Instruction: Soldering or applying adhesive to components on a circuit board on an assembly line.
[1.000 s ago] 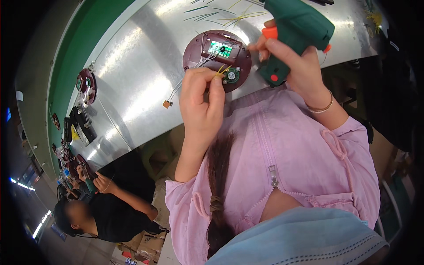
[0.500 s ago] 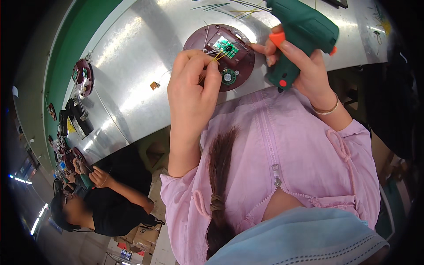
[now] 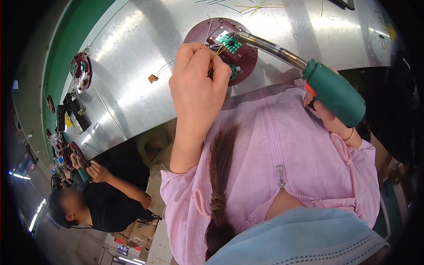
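Observation:
A round maroon housing lies on the metal bench, with a small green circuit board in its middle. My left hand reaches over the housing's left side, thumb and fingers pinched on thin yellow wires at the board. Near its fingertips, a green round part is partly covered. My right hand grips a green soldering gun with an orange trigger, much of the hand hidden behind it. The gun's long bent metal nozzle reaches left, its tip at the board's upper edge; contact is unclear.
Loose green and yellow wires lie at the bench's far side. A small brown-orange piece on thin leads is left of the housing. Another maroon housing stands farther left. Beyond it a co-worker in black handles parts at the bench.
My right hand has drawn the soldering gun down and right, bringing its nozzle tip over the board. The housing has shifted slightly. My left hand keeps its pinch on the wires.

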A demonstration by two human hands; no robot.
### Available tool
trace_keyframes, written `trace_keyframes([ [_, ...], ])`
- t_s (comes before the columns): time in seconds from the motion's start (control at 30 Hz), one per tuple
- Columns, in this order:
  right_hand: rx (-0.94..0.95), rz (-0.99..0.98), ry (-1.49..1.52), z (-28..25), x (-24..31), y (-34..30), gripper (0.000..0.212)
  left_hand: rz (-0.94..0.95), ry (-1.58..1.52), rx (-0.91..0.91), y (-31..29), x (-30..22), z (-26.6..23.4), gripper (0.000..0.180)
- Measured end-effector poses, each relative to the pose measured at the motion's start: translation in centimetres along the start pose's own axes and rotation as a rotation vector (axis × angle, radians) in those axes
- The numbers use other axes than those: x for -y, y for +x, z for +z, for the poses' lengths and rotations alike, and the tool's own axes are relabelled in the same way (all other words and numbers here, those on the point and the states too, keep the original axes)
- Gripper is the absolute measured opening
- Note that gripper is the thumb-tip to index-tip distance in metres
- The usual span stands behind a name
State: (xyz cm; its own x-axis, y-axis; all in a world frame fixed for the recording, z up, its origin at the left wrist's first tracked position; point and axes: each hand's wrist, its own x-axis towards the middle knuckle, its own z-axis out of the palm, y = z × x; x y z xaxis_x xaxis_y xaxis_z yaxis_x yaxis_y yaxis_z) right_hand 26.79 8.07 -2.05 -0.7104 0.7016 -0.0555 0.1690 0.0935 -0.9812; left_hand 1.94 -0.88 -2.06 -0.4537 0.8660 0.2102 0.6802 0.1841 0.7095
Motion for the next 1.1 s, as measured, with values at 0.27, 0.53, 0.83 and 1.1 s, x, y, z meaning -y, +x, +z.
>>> trace_keyframes([
  [0.27, 0.071, -0.152, -0.326, -0.2, 0.6, 0.3, 0.031, 0.001, 0.062, -0.025, 0.2, -0.4, 0.0, 0.005],
  [0.53, 0.079, -0.156, -0.296, 0.0, 0.4, 0.2, 0.031, 0.001, 0.078, -0.026, 0.1, -0.5, 0.1, 0.005],
  [0.83, 0.094, -0.140, -0.264, 0.1, 0.3, 0.1, 0.027, -0.033, 0.101, -0.010, 0.0, -0.9, -0.1, 0.006],
  [1.1, 0.064, -0.100, -0.189, -0.1, 0.1, -0.4, 0.031, -0.089, 0.115, 0.021, 0.1, -1.2, -0.3, 0.009],
])
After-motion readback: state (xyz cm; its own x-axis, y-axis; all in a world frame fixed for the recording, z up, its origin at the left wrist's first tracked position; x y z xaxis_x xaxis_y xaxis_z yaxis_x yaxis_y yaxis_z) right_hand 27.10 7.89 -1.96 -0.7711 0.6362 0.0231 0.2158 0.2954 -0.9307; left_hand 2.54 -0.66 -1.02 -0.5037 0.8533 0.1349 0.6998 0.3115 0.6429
